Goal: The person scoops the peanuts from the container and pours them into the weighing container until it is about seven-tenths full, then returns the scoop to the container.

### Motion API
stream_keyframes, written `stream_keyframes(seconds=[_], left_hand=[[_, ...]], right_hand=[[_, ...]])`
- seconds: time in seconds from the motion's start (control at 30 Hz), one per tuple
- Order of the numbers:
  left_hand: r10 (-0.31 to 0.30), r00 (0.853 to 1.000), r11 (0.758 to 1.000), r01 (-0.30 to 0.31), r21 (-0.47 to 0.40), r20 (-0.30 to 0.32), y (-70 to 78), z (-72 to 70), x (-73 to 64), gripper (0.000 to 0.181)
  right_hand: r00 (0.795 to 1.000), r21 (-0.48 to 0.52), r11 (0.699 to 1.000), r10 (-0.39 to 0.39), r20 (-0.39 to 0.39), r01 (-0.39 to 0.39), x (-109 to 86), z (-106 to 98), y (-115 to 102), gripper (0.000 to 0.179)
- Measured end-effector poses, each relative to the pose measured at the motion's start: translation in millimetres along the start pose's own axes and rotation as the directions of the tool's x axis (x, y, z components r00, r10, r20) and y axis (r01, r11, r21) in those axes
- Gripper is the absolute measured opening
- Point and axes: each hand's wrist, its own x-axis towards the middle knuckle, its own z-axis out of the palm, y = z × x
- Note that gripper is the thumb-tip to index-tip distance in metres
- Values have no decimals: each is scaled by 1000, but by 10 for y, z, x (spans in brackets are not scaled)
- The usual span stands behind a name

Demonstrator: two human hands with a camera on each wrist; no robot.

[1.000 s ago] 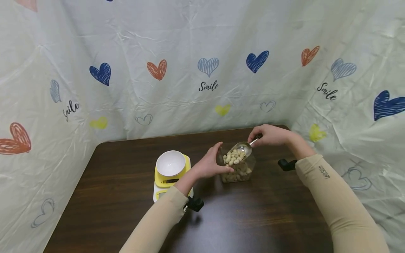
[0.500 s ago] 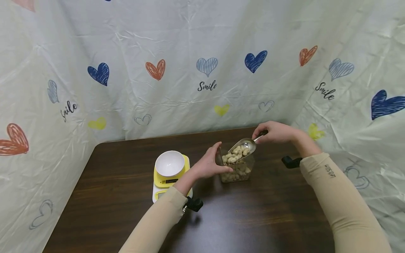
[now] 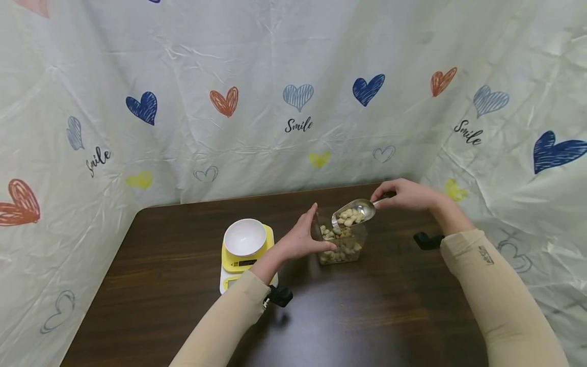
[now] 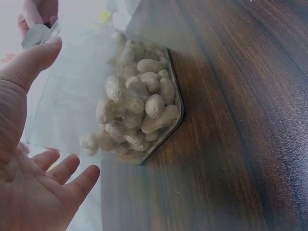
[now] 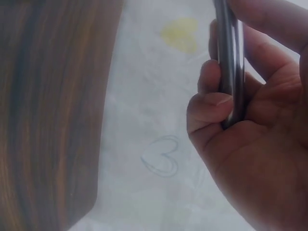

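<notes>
My right hand (image 3: 403,194) grips the dark handle (image 5: 233,62) of a metal scoop (image 3: 365,208). Peanuts in their shells (image 3: 350,216) lie in the scoop, tilted over the mouth of a clear plastic container (image 3: 339,250). More peanuts (image 4: 137,98) fill the lower part of that container, which stands on the table. My left hand (image 3: 304,238) holds the container from its left side, thumb on the near wall and fingers at the far wall. In the left wrist view, the left fingers (image 4: 79,183) are spread and only slightly bent.
A white bowl (image 3: 245,237) sits on a yellow and white kitchen scale (image 3: 228,265), left of the container. My left forearm partly covers the scale's front. A dark wooden table (image 3: 160,285) reaches back to a pale curtain (image 3: 247,51) printed with hearts.
My right hand has drawn the scoop up and to the right, out of the peanut pile, with peanuts in it. My left hand has stayed at the container.
</notes>
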Motion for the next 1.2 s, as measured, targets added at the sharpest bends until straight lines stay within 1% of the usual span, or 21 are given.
stream_keyframes(seconds=[0.1, 0.17, 0.23, 0.3, 0.4, 0.53, 0.63, 0.7, 0.77, 0.83, 0.93, 1.07, 1.2], left_hand=[[-3, 1000, 1000, 3, -5, 2, 7, -15, -27, 130], [3, 1000, 1000, -3, 8, -3, 12, -40, -64, 130], [17, 1000, 1000, -17, 20, -9, 21, -90, -124, 127], [43, 999, 999, -42, 24, -21, 36, -171, -204, 124], [110, 993, 994, -109, 24, -51, 66, -345, -343, 118], [180, 978, 984, -178, 30, -102, 77, -642, -574, 111], [195, 970, 979, -184, 83, -147, 21, -875, -749, 107], [191, 965, 977, -168, 135, -179, -54, -1021, -847, 105], [171, 964, 975, -135, 179, -204, -146, -1157, -945, 105], [145, 964, 976, -103, 192, -221, -237, -1276, -1035, 105], [104, 967, 978, -57, 199, -234, -360, -1414, -1155, 107], [61, 971, 974, -6, 227, -232, -531, -1512, -1261, 110], [20, 973, 972, 35, 231, -228, -754, -1526, -1326, 113]], right_hand=[[999, 3, 1000, -10, -32, 10, -33, 14, -13, 24], [998, 5, 1000, -13, -56, 13, -55, 26, -30, 24], [997, 9, 1000, -11, -79, 12, -69, 43, -54, 24], [995, 20, 1000, -6, -100, 8, -79, 66, -92, 24], [992, 38, 999, 1, -129, 4, -88, 99, -170, 27], [985, 41, 999, -11, -172, 18, -83, 154, -308, 28], [979, 20, 999, -27, -202, 31, -62, 214, -413, 27], [978, 17, 999, -28, -208, 33, -46, 258, -480, 27], [977, 32, 999, -27, -211, 35, -20, 314, -542, 27], [977, 45, 998, -28, -213, 39, 14, 370, -601, 27], [974, 58, 997, -33, -226, 47, 81, 456, -687, 26], [973, 62, 997, -35, -230, 50, 183, 564, -816, 26], [974, 70, 996, -38, -223, 55, 304, 679, -957, 24]])
